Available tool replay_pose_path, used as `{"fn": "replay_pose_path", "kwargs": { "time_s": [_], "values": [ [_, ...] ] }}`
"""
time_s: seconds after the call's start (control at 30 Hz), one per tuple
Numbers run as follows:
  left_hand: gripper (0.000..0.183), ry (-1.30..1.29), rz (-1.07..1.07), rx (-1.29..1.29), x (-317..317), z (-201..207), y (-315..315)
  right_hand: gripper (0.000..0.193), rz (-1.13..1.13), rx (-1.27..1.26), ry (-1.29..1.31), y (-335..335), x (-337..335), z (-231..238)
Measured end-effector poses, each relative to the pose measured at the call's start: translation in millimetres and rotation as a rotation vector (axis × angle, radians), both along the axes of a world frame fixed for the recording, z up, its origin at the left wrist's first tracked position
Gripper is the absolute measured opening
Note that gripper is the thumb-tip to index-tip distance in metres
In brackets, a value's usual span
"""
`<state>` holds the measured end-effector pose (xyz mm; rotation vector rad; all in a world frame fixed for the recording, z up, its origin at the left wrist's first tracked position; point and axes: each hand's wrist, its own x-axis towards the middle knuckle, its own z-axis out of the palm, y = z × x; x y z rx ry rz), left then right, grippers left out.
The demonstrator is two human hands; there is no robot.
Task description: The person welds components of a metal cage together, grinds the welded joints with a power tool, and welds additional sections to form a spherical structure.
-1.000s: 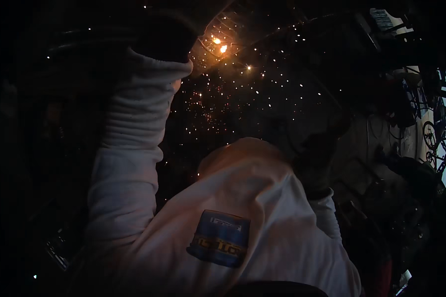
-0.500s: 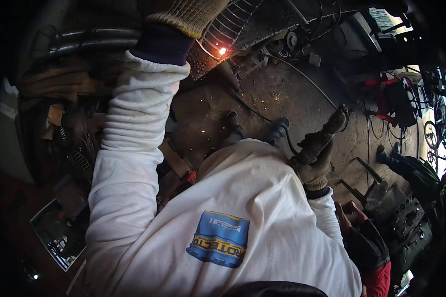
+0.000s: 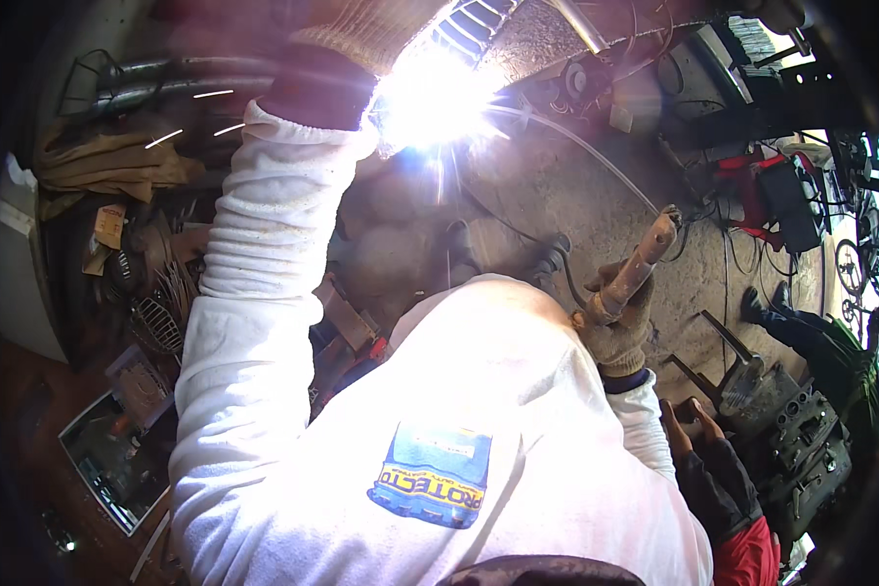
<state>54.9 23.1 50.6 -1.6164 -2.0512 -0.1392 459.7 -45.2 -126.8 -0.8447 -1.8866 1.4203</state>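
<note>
My right hand point(image 3: 620, 342), in a tan work glove, is closed round a welding electrode holder point(image 3: 640, 264) at right of centre. A thin welding rod point(image 3: 596, 151) runs from its tip up and left to a blinding white arc point(image 3: 435, 107). Beside the glare, at the top edge, is a piece of curved wire grating point(image 3: 474, 27), partly washed out. My left hand point(image 3: 366, 34), gloved too, reaches up next to the grating. Its fingers lie beyond the glare and the frame's edge, so their grip is hidden.
A dark cable point(image 3: 574, 278) hangs by the holder. At lower right, another person's hands point(image 3: 691, 418) are near a heavy metal block point(image 3: 801, 435). A red and black machine point(image 3: 791, 205) stands far right. Brown cloth point(image 3: 117, 166) and a glass-like panel point(image 3: 93, 469) are at left.
A small orange glow with scattered sparks has flared into a large white arc, lighting my sleeves and shirt. Both hands have kept nearly the same place.
</note>
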Motion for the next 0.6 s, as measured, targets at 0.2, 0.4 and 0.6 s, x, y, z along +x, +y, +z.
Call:
{"fn": "replay_pose_path", "kwargs": {
  "time_s": [0.2,0.4,0.6],
  "values": [
    [0.013,0.098,-0.199,0.115,3.8,5.2,-9.4,0.073,0.069,0.174,-0.121,9.0,7.4,-4.6],
    [0.021,-0.032,-0.415,0.447,-11.5,-17.0,-5.5,0.060,0.004,0.380,-0.262,4.5,-0.1,-1.3],
    [0.019,-0.187,-0.451,0.523,-22.8,-29.9,-13.6,0.080,-0.181,-0.050,-0.017,-9.5,10.6,-13.3]
  ]
}}
